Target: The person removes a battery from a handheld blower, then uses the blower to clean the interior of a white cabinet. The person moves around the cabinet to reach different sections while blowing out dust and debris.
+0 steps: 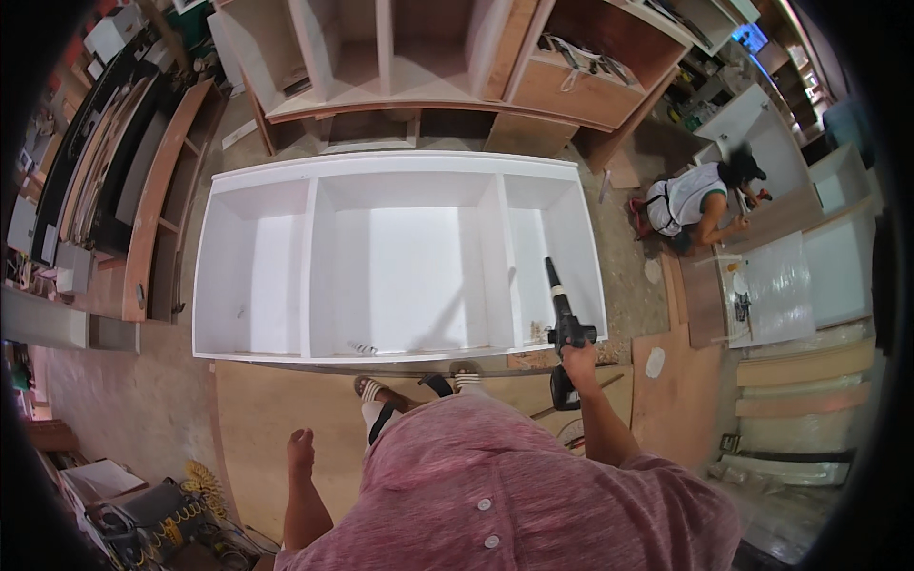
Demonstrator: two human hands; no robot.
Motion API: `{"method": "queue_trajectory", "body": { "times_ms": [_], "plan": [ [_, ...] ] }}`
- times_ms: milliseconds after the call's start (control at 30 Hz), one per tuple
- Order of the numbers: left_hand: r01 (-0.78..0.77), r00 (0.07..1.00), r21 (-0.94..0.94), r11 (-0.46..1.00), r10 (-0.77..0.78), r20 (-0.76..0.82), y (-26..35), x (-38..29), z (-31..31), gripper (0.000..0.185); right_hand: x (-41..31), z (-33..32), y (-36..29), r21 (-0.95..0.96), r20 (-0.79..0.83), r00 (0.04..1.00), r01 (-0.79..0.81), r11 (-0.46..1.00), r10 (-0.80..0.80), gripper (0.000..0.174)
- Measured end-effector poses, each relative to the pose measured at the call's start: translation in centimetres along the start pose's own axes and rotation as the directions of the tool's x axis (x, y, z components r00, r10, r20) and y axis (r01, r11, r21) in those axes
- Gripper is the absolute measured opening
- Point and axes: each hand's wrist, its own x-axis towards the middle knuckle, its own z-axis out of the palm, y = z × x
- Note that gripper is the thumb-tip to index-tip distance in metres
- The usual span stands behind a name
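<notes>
Before me a white cabinet carcass (308,271) lies on the floor with its three compartments facing up. My right hand (580,362) grips the handle of a black cordless blower (569,330). Its long nozzle points away from me over the right compartment. Wood shavings (537,330) are gathered at the near end of that compartment. A small curled, light-coloured piece (363,348) lies at the near edge of the middle compartment. My left hand (301,450) hangs low at my side, away from the cabinet, and holds nothing visible. Its finger positions are unclear.
Beyond the cabinet stands a larger wooden cabinet frame (385,78), with tools (585,57) inside. At the right a co-worker (692,196) crouches beside cabinet panels (771,285). A narrow wooden frame (168,207) stands left. A yellow coiled hose (171,532) lies lower left. Plywood (264,414) covers the floor.
</notes>
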Motion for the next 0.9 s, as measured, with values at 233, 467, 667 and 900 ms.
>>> {"method": "queue_trajectory", "body": {
  "times_ms": [233,467,667,900],
  "plan": [
    [-0.331,0.928,0.35,0.876,0.235,0.288,-0.1,-6.3,12.4,0.056,12.0,-6.3,0.7,0.062,-0.14,0.979,0.159,0.985,-0.149,0.012],
    [-0.267,0.962,0.506,0.82,0.26,0.086,-8.5,-8.2,12.1,0.053,16.8,-5.2,-3.6,-0.196,-0.072,0.985,0.142,0.97,-0.159,0.026],
    [0.009,0.998,0.41,0.912,-0.032,0.051,-9.4,-14.2,8.5,0.055,15.9,0.8,-6.0,-0.186,0.036,0.989,0.148,0.971,-0.144,0.03],
    [-0.019,0.995,0.231,0.973,0.04,-0.089,-13.3,-12.2,11.2,0.054,11.6,7.4,-10.6,-0.15,0.269,0.956,0.16,0.976,-0.115,0.032]
  ]
}}
